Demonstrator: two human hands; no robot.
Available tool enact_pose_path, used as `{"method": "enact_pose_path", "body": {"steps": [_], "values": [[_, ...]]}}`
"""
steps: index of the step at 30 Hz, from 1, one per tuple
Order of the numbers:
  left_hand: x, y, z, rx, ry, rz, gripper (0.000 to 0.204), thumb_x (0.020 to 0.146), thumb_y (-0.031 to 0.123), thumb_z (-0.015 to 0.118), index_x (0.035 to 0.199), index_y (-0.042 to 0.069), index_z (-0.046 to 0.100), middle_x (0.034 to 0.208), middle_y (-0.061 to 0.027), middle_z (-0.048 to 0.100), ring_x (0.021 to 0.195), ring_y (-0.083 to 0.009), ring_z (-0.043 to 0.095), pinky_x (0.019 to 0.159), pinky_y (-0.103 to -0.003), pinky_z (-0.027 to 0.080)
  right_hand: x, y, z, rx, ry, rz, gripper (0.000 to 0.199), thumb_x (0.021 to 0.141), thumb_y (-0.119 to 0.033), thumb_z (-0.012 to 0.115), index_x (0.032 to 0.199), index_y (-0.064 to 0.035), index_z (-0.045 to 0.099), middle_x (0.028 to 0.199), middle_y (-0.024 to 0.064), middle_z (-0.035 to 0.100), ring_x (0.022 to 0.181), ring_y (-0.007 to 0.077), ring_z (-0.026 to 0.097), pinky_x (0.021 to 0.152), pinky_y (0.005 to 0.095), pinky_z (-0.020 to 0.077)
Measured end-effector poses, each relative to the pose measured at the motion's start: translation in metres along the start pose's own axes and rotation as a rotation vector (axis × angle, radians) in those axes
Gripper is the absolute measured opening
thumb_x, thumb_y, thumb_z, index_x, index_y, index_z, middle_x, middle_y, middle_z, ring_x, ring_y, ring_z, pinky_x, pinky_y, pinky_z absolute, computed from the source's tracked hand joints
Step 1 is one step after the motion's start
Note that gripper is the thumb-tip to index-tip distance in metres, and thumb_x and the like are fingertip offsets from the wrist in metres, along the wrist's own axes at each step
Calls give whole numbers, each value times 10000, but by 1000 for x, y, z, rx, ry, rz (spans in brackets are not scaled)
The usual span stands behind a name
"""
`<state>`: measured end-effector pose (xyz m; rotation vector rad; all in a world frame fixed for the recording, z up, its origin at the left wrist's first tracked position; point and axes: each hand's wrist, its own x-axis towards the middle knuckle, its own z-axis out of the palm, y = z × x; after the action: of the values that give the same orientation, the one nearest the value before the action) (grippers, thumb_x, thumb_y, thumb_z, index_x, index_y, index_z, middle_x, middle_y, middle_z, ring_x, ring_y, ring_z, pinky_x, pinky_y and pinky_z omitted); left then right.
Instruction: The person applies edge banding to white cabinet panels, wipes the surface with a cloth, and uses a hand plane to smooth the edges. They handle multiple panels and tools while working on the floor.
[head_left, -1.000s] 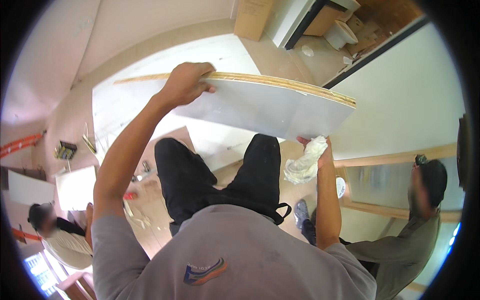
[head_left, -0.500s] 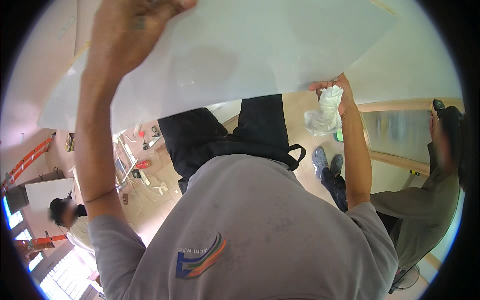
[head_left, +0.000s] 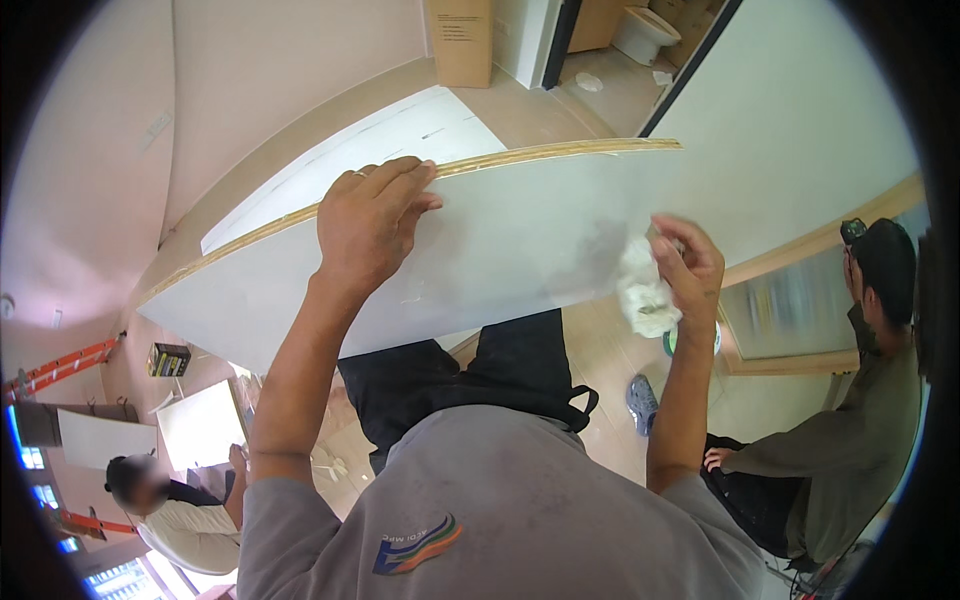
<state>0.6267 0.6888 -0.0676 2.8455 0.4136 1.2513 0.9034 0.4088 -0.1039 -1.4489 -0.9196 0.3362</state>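
A large white-faced plywood panel (head_left: 500, 235) stands tilted across my front, its raw layered edge (head_left: 560, 152) uppermost. My left hand (head_left: 370, 222) is closed over that top edge, fingers on the far side and thumb on the near face. Off the panel's right end, my right hand (head_left: 690, 268) pinches a crumpled white rag (head_left: 647, 298), which hangs beside the fingers. The hand is slightly blurred. Whether the rag touches the panel I cannot tell.
A white sheet (head_left: 400, 130) lies on the floor behind the panel, near a cardboard box (head_left: 462, 45). One person (head_left: 850, 430) is close at my right by a wood-framed panel (head_left: 800, 305). Another person (head_left: 180, 520) is at lower left, near an orange ladder (head_left: 70, 365).
The panel's top edge has come down into view, showing the floor and doorway beyond. My left hand now grips that edge; my right hand, still with the rag, sits lower in view.
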Motion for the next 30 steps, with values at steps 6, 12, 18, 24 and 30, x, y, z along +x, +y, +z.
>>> {"method": "enact_pose_path", "body": {"steps": [6, 12, 18, 24, 30], "values": [[0, 1, 10, -3, 43, -19, 256, 836, 151, 827, 1069, 101, 733, 1088, -57, 778, 877, -241, 713, 740, -364, 509, 54, -44, 111, -343, -40, -347, 401, 890, -110, 802, 1284, -100, 729, 1187, 76, 715, 842, 140, 664, 665, 259, 534], [-2, -2, 8, 43, 33, 19, 196, 863, 60, 779, 1046, 93, 719, 1097, -79, 778, 955, -273, 735, 802, -392, 537, 69, -22, 143, -516, -86, -450, 359, 890, -243, 802, 1223, -119, 753, 1179, 78, 717, 976, 302, 717, 816, 376, 587], [-28, -32, -29, 33, -109, -221, 235, 926, 92, 723, 1159, 74, 755, 1100, -122, 769, 961, -282, 720, 853, -411, 526, 68, -24, 146, -502, -79, -438, 292, 906, -183, 781, 1174, -70, 767, 1176, 121, 732, 1010, 282, 719, 902, 350, 572], [-35, -40, -30, 114, -70, -221, 242, 961, 174, 722, 1178, 76, 763, 1067, -102, 775, 880, -255, 667, 842, -370, 477, 110, -7, 57, -456, -45, -306, 223, 945, -192, 757, 1100, -36, 789, 1093, 85, 776, 993, 189, 720, 916, 315, 552], [-33, -48, -19, 120, -44, -235, 242, 973, 197, 712, 1168, 65, 765, 1051, -90, 773, 869, -243, 662, 825, -370, 470, 122, -4, 42, -418, -14, -187, 254, 926, -236, 768, 1056, -19, 778, 1063, 89, 779, 948, 225, 710, 872, 326, 549]]}}
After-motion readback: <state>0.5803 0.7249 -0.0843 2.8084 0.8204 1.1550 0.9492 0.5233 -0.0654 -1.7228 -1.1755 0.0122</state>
